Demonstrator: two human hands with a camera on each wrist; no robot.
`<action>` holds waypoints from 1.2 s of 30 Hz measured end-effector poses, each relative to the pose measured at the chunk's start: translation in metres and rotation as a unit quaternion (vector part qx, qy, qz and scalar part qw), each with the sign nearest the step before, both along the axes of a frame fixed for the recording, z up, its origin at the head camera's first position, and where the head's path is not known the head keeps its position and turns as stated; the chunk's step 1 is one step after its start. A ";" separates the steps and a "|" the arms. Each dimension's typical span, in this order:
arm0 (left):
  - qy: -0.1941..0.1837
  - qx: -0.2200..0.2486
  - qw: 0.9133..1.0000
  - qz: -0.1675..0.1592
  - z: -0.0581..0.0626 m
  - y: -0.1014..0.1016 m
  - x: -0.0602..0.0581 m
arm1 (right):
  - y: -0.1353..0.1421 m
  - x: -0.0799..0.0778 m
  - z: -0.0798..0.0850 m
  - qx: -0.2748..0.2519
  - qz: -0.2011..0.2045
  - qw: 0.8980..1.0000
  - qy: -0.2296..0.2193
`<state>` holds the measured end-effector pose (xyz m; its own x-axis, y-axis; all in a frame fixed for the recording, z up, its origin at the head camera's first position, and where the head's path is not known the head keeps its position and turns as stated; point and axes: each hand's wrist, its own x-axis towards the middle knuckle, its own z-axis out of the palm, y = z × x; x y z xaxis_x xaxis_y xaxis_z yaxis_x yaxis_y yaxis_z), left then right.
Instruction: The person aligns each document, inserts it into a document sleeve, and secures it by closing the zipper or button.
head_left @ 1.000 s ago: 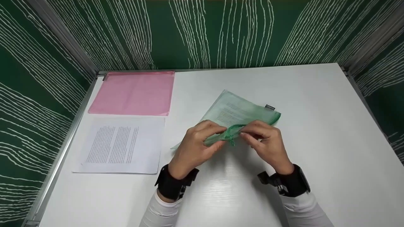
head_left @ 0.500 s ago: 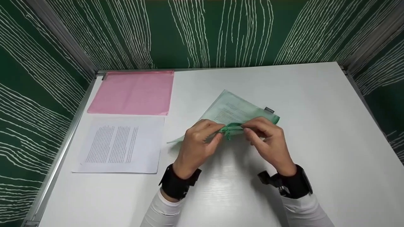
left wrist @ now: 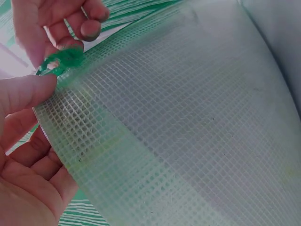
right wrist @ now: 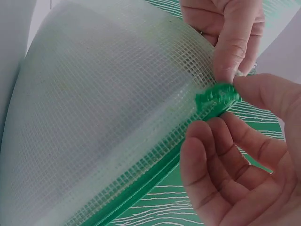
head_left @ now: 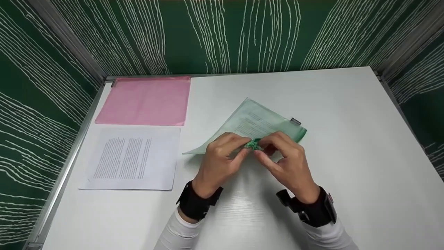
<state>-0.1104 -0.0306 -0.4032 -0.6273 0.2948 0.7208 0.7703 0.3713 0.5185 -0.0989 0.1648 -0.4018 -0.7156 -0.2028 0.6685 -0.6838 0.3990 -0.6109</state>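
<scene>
A translucent green mesh zipper pouch (head_left: pixel 256 121) with printed paper showing through it is tilted, its near edge lifted off the white table. My left hand (head_left: pixel 222 156) pinches the pouch's near corner between thumb and fingers. Right beside it, my right hand (head_left: pixel 288 156) pinches the bunched green zipper end (right wrist: pixel 216 99) at that same corner, thumb and index finger close to the left fingertips. The green zipper strip (right wrist: pixel 136 188) runs away from the corner along the pouch's edge in the right wrist view. Whether the zipper pull lies under my fingertips I cannot tell.
A pink zipper pouch (head_left: pixel 144 100) lies flat at the table's back left. In front of it is a stack of printed paper (head_left: pixel 130 159). Green panels with white lines (head_left: pixel 232 38) stand round the white table (head_left: pixel 347 139).
My right hand has moved left, so its fingertips now almost meet the left ones at the pouch's corner. The stretch of zipper between the hands has shortened. My left hand keeps its pinch.
</scene>
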 end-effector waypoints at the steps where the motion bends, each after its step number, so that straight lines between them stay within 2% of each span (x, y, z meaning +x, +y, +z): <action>1: 0.003 -0.001 1.000 -0.001 0.000 0.001 0.000 | 0.000 0.000 0.000 0.001 -0.003 1.000 0.001; 9: 0.019 -0.013 1.000 -0.012 0.000 0.003 0.002 | 0.000 -0.001 -0.003 -0.002 0.002 1.000 0.013; 16: 0.027 -0.029 0.999 -0.008 0.002 0.002 0.002 | 0.001 0.000 -0.002 -0.010 0.003 1.000 0.007; 22: 0.033 -0.038 0.999 -0.007 0.003 0.000 0.001 | 0.003 0.002 0.002 -0.020 0.023 1.000 -0.005; 26: 0.032 -0.052 0.998 -0.007 0.003 -0.001 0.001 | 0.005 0.004 0.004 -0.016 0.034 0.999 -0.021; 29: 0.028 -0.063 0.998 -0.009 0.003 -0.001 0.001 | 0.006 0.005 0.005 -0.024 0.050 0.997 -0.051; 33: 0.023 -0.063 0.998 -0.015 0.004 -0.002 0.001 | 0.009 0.004 0.007 -0.045 0.088 0.990 -0.104; 36: 0.027 -0.058 0.998 -0.016 0.004 -0.003 0.001 | 0.011 0.002 0.007 -0.048 0.103 0.987 -0.116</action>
<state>-0.1095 -0.0333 -0.3994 -0.5769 0.3976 0.7135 0.8086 0.4013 0.4302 -0.0965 0.1759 -0.3946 -0.8024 -0.3031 0.5142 -0.5810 0.1992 -0.7892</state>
